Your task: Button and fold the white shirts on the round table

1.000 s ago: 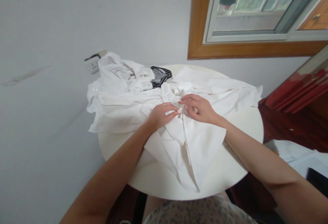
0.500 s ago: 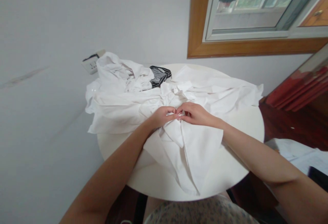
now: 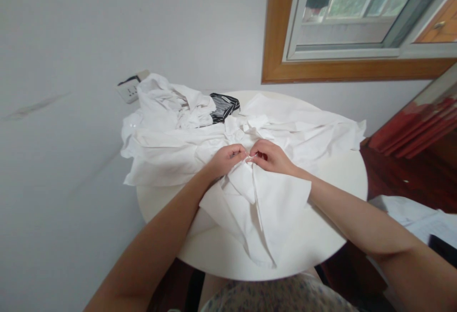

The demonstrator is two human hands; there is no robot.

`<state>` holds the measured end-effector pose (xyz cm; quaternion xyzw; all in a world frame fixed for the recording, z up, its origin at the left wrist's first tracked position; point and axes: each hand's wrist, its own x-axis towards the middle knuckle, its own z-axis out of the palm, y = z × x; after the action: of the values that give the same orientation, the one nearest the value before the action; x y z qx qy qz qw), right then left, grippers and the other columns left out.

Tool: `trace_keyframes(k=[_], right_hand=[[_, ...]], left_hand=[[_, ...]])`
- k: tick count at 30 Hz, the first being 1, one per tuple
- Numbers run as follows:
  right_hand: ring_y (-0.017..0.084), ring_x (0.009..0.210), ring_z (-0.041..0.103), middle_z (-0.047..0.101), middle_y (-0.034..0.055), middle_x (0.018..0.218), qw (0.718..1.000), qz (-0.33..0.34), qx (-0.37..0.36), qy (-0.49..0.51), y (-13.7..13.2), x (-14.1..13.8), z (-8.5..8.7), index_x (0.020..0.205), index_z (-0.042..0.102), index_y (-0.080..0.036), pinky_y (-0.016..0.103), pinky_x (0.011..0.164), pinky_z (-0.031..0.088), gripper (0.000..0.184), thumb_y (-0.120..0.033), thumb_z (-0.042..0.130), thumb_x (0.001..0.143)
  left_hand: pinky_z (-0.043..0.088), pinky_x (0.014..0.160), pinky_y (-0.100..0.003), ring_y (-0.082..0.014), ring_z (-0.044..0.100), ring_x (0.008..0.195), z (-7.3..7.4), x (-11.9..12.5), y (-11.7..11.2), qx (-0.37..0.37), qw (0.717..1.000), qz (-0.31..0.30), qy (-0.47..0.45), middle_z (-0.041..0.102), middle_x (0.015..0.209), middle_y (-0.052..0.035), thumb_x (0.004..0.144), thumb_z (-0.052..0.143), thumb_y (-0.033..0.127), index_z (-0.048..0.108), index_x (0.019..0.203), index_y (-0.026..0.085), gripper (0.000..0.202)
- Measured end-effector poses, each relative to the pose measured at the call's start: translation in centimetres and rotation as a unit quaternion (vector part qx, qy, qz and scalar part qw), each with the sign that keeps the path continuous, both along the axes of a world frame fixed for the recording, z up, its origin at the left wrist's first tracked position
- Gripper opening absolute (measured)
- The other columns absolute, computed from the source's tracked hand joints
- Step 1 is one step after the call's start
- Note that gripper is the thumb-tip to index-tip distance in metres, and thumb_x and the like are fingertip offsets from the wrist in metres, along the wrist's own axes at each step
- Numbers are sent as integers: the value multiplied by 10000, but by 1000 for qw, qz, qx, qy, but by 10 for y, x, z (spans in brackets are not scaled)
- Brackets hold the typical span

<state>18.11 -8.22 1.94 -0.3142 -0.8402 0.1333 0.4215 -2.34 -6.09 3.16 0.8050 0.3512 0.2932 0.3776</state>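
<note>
- The left hand (image 3: pixel 226 160) is nearly closed, thumb and forefinger brought together in a pinch on a small bit of the white garment (image 3: pixel 282 202), the other fingers curled in
- The right hand (image 3: pixel 273 157) comes in from the right, fingers bent and the tips pinching the same gathered spot, close against the left fingertips; the exact bit between them is too small to make out
- The white garment lies on the round white table (image 3: pixel 348 178), spread wide to left and right, with loose flaps falling toward the near edge, below the hands
- Its left part reaches past the table's left edge, and its right part narrows toward the far right edge, creased along its length
- At the far left, a crumpled white bundle (image 3: pixel 160 102) sits against the wall (image 3: pixel 71 31), partly in front of a socket (image 3: pixel 127 92)
- Just right of that bundle lies a black-and-white striped cloth (image 3: pixel 224 107)
- At the far right is a window (image 3: pixel 357 16) in a wooden frame (image 3: pixel 278 71)
- Lower on the right, a red curtain (image 3: pixel 414 131) hangs near the dark reddish floor (image 3: pixel 396 174)
</note>
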Motion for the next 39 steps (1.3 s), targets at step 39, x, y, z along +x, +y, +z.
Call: trace_keyframes(k=[39], right_hand=[[129, 544, 331, 315, -55, 630, 920, -57, -169, 349, 5, 21, 23, 838, 411, -265, 253, 511, 280, 355, -554, 614, 812]], left_hand=[[443, 957, -293, -184, 612, 1064, -2, 21, -18, 93, 995, -41, 16, 669, 1168, -61, 961, 379, 345, 567, 1250, 193, 377]])
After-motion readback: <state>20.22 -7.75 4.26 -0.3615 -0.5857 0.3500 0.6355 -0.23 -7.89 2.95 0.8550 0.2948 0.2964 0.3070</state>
